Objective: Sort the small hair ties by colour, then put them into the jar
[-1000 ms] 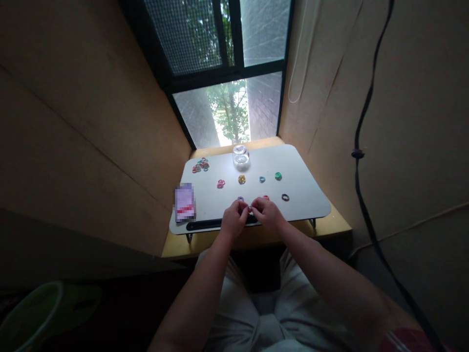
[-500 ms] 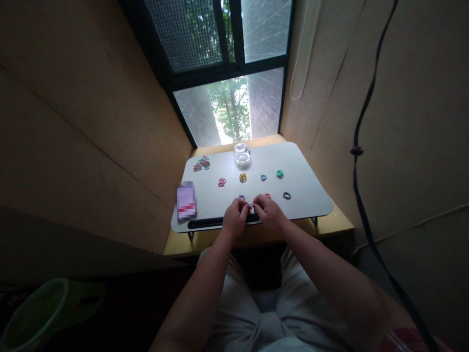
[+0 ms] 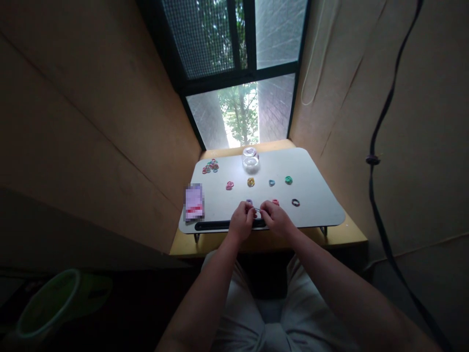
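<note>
1. Between the fingertips of the left hand (image 3: 242,221) and the right hand (image 3: 276,218) sits a thin pale band (image 3: 257,209), pinched at both ends; the two hands are close together, low over the near edge of the smooth white tabletop (image 3: 318,208).

2. Just beyond the grip lie a small purple loop (image 3: 249,201), partly covered by the left hand, and a red cluster (image 3: 275,202) close to the right hand's knuckles. To the right of that is a dark ring (image 3: 295,202), round with an open middle.

3. Farther from the grip, a loose row runs across: pink loops (image 3: 229,185), a rounded yellow bunch (image 3: 251,182), a small blue loop (image 3: 271,183) and a compact green bunch (image 3: 288,180).

4. Well beyond the hands stands a clear, rounded container (image 3: 250,162), glossy in the window light; far to their left is a mixed heap of coloured loops (image 3: 210,166).

5. Left of the grip, a flat purple rectangle (image 3: 194,202) is pixelated, its surface unreadable. A long black strip (image 3: 216,226) runs beneath the hands, which hide part of it.

6. The fingers mask most of the band, so its full shape and material cannot be told.
</note>
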Demonstrator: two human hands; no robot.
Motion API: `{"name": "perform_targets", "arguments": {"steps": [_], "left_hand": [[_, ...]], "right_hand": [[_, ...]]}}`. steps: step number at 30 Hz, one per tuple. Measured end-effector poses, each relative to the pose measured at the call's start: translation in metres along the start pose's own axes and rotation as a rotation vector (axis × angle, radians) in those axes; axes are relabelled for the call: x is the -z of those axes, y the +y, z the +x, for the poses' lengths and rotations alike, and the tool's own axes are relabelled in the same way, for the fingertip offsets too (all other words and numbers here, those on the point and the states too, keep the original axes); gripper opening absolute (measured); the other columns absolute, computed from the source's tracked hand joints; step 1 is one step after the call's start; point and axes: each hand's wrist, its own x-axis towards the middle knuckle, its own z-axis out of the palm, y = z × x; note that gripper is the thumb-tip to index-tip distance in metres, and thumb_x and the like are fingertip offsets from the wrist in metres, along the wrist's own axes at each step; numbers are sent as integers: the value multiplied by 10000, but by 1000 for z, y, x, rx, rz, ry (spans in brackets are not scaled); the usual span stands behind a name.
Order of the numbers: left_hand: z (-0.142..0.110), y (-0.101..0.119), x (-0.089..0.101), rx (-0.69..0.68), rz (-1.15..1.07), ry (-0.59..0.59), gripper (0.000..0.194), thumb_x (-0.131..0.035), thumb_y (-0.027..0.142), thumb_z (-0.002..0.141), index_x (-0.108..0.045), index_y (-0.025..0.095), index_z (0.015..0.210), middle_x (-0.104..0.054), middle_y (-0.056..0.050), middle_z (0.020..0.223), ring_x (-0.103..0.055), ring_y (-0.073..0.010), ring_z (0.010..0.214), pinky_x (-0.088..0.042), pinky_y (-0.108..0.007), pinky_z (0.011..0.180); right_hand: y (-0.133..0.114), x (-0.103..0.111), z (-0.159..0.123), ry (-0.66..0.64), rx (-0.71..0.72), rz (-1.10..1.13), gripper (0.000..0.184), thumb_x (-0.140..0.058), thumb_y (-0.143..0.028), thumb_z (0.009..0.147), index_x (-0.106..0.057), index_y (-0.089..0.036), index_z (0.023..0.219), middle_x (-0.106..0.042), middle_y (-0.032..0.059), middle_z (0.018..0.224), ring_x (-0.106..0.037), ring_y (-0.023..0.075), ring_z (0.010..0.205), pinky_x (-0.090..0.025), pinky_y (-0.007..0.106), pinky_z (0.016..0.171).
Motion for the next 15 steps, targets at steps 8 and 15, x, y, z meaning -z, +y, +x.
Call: {"name": "perform_targets", "arguments": {"steps": [8,15], "left_hand": [[-3,6,5,-89,137,-41,100,-536,283,904,-566,207,845,-615,17,733,-570,-134,670,-420,-252,653],[-3,4,5,-121,149,-63,110,-580,294,876,-605,195,833,-617,20,723,-555,-121,644,-426,-244,639]], "right_hand": [[-1,1,-1,27,21,-20,100,-491,-211,881,-480,-221,782,-524,-19,674,-479,159,631,-356,285,619],[0,0,-1,18,13,4,94,-486,-219,891,-482,-218,797,-522,-22,675,-473,152,619,-356,279,601]]}}
